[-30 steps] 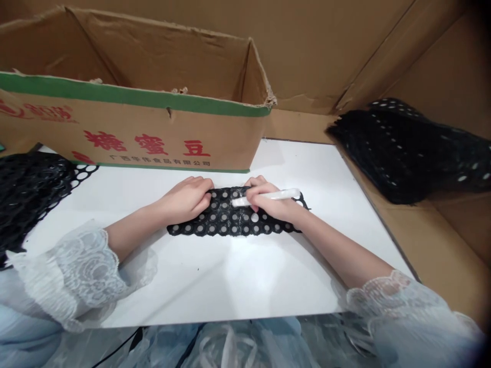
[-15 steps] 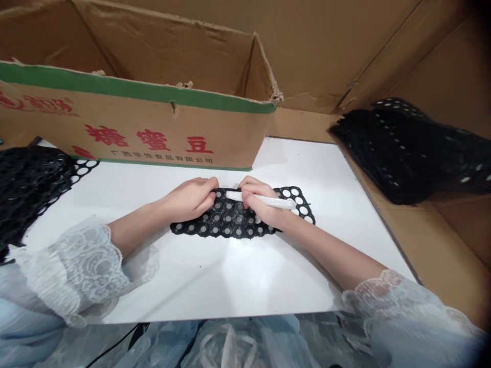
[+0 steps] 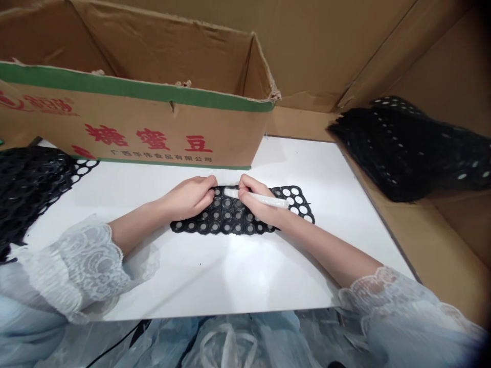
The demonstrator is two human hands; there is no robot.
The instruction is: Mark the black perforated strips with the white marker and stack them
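Note:
A black sheet with rows of round holes [image 3: 227,214] lies on the white tabletop, and several of its right-hand holes show white through them. My left hand [image 3: 194,197] is closed on the sheet's far edge, left of its middle. In my right hand [image 3: 257,197] is a slim white pen-like tool [image 3: 274,201], lying aslant over the sheet with its left end between my two hands. The right thumb presses on the tool, and the curled fingers rest at the sheet's far edge. What the fingertips touch underneath is hidden.
An open cardboard box [image 3: 230,130] with a green rim and red lettering stands behind the sheet. Stacked black perforated sheets [image 3: 34,179] are at the left, and a dark pile [image 3: 406,148] lies at the right on cardboard. Clear plastic [image 3: 230,347] hangs below the table's front edge.
The white tool and my right hand have shifted slightly left. The sheet's near edge sits a little farther back. My left hand keeps its grip almost unmoved.

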